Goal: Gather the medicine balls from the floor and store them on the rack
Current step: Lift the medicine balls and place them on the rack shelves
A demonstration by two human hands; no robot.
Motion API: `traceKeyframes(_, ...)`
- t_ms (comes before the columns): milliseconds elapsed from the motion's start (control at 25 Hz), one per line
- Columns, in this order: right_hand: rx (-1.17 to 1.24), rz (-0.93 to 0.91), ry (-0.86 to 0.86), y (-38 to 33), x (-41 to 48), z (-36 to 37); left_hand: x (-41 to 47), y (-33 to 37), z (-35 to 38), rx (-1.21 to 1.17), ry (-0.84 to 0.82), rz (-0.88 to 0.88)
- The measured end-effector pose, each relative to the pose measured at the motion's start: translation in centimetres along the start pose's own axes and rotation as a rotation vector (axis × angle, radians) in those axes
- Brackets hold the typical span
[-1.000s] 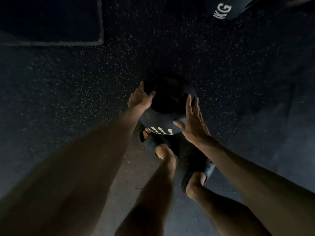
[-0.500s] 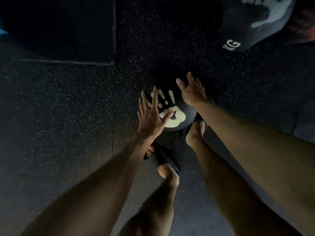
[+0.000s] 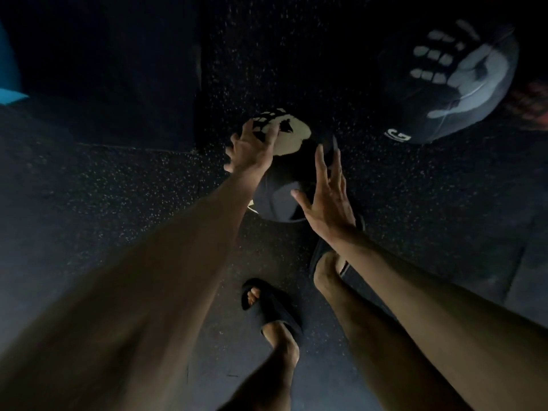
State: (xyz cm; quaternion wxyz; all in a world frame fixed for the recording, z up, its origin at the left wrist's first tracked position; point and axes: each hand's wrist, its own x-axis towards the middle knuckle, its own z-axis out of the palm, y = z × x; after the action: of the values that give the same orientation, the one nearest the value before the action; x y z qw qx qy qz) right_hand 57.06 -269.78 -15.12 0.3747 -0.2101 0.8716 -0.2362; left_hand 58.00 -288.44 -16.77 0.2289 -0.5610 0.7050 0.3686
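A black medicine ball [image 3: 284, 185] with a pale handprint mark lies on the dark speckled floor just ahead of my feet. My left hand [image 3: 250, 146] rests on its upper left side, fingers spread over the pale print. My right hand [image 3: 327, 197] lies against its right side with fingers straight. A larger black medicine ball [image 3: 450, 81] with a grey handprint and white "KG" lettering sits on the floor at the upper right.
A dark mat [image 3: 112, 72] with a raised edge covers the floor at the upper left. Something blue [image 3: 9, 81] shows at the far left edge. My feet in black slides [image 3: 272, 312] stand right behind the ball.
The ball has rolled, its pale print turning to the far top. My left hand moved onto its upper left, my right hand came down to its right side. The view shifted toward the larger ball.
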Motion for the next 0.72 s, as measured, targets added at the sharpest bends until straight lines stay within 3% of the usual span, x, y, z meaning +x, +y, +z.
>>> traceKeyframes(120,-0.036,0.115,0.011,-1.9,4.8,-2.4,-0.5,0.4,-0.9,-0.025,0.063,0.147)
traceKeyframes(280,-0.098,0.250,-0.098,-4.8,12.4,-6.1,-1.8,-1.2,-0.1,0.074,0.066,0.324)
traceKeyframes(520,0.144,0.268,-0.135,-9.7,17.3,-6.4,6.5,-0.6,-5.9,-0.021,-0.017,0.149)
traceKeyframes(600,0.122,0.280,-0.108,-11.0,17.3,-5.6,9.2,-0.6,-8.4,0.023,-0.127,0.082)
traceKeyframes(720,0.088,0.386,-0.072,-12.8,18.6,-6.4,9.1,0.8,-9.5,0.128,-0.152,0.088)
